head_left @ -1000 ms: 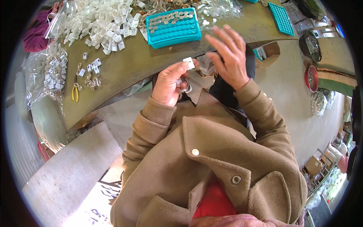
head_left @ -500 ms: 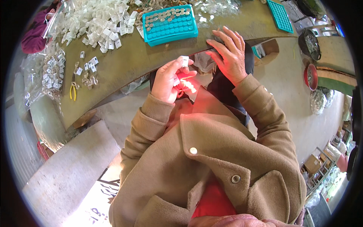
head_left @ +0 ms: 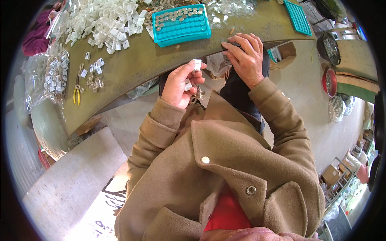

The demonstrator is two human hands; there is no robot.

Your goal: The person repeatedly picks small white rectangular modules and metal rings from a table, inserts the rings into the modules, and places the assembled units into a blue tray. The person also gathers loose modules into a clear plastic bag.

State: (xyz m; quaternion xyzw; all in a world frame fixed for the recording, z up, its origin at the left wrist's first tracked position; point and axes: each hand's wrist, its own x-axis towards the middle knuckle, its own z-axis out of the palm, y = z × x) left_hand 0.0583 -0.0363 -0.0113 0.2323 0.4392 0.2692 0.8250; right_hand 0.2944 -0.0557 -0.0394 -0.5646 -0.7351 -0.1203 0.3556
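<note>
Olive-green counter [head_left: 136, 60], head view: heap of white plastic pieces [head_left: 102, 24]; turquoise tray [head_left: 183, 42], part-filled with silvery discs [head_left: 175, 14]. Left hand [head_left: 177, 85]: pinching one white block [head_left: 197, 64] just off the counter's near edge. Right hand [head_left: 247, 60]: half-curled at that edge, contents cannot be told. Yellow-handled pliers [head_left: 76, 95]: counter's left end.

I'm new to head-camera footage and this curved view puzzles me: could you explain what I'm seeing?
There's no machine working here, just a person's bare hands. Every picture comes from one fisheye camera on the person's head, looking down, so straight edges bend. The left hand pinches a small white plastic piece. The right hand, with nothing visible in it, is by the edge of the table. On that lie yellow-handled pliers, a heap of whitish plastic pieces and a turquoise tray bearing round silvery discs.
</note>
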